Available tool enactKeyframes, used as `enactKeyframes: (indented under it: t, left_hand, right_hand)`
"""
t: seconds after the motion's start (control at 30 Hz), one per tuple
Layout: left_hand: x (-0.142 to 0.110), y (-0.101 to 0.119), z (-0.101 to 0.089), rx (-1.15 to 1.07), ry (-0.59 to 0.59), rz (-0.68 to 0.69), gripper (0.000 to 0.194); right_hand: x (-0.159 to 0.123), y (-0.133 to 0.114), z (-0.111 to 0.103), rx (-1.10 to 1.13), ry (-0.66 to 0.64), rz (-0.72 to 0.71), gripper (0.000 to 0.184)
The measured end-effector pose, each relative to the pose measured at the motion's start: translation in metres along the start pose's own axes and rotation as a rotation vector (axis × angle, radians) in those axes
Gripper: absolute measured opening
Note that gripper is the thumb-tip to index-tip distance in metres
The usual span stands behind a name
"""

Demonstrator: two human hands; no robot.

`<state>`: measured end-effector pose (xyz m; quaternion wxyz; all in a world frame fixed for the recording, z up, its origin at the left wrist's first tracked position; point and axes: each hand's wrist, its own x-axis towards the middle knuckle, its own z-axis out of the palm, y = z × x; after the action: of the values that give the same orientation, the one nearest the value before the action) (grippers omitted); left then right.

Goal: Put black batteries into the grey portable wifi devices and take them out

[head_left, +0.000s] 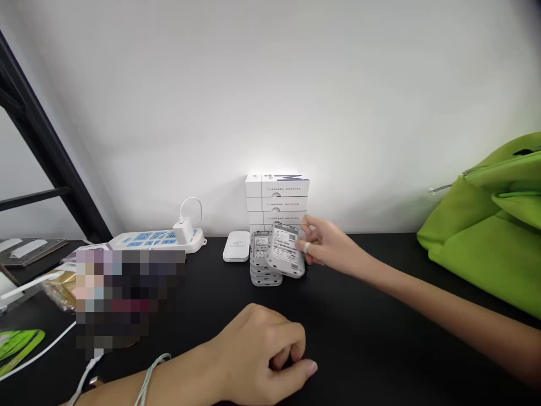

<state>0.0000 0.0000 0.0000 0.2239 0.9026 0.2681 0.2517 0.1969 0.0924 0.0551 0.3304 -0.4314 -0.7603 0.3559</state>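
My right hand (323,245), a ring on one finger, pinches the right edge of a flat grey device (285,250) with rounded corners. A white label with printed text and a square code covers the side facing me. The device is tilted in front of a stack of similar grey devices (265,277), overlapping its right side; whether they touch I cannot tell. Nearer to me, my left hand (264,355) rests over the black table with its fingers loosely curled and thumb stretched out. Nothing shows in it. A pale cord circles that wrist.
White boxes (284,203) are stacked against the wall behind the devices. Left of them lie white square pieces (236,246) and a power strip (127,241) with a plugged-in charger (183,230). A green bag (486,225) stands at right. Cables and a pixelated patch occupy the left.
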Motion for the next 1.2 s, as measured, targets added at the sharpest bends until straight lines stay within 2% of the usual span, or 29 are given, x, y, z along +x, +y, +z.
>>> enactKeyframes:
  t: [0.17, 0.33, 0.43, 0.6, 0.77, 0.9, 1.07, 1.2]
  left_hand:
    - [0.000, 0.000, -0.002, -0.005, 0.115, -0.130, 0.033]
    - [0.003, 0.000, -0.003, 0.006, 0.044, -0.310, 0.045]
    - [0.005, 0.000, -0.004, 0.052, -0.012, -0.393, 0.047]
    - [0.008, 0.000, -0.006, 0.058, -0.021, -0.420, 0.041]
    - [0.008, 0.000, -0.006, 0.061, -0.026, -0.418, 0.037]
    - [0.007, -0.001, -0.005, 0.073, -0.022, -0.408, 0.035]
    - [0.007, -0.001, -0.005, 0.084, -0.027, -0.399, 0.033]
    - [0.008, -0.001, -0.005, 0.080, -0.037, -0.423, 0.037]
  right_hand:
    - [-0.057, 0.002, -0.012, 0.063, -0.026, 0.101, 0.034]
    - [-0.077, 0.023, -0.002, 0.022, -0.149, 0.142, 0.030]
    - [-0.073, 0.030, 0.005, -0.002, -0.194, 0.135, 0.028]
    - [-0.052, 0.029, 0.001, -0.064, -0.253, 0.153, 0.031]
    - [-0.015, 0.037, -0.006, 0.103, 0.047, 0.244, 0.041]
    - [0.003, 0.047, -0.007, 0.268, 0.041, 0.357, 0.044]
    - [-0.002, 0.052, -0.014, 0.442, 0.071, 0.422, 0.041]
    - [-0.022, 0.045, -0.017, 0.543, 0.105, 0.430, 0.053]
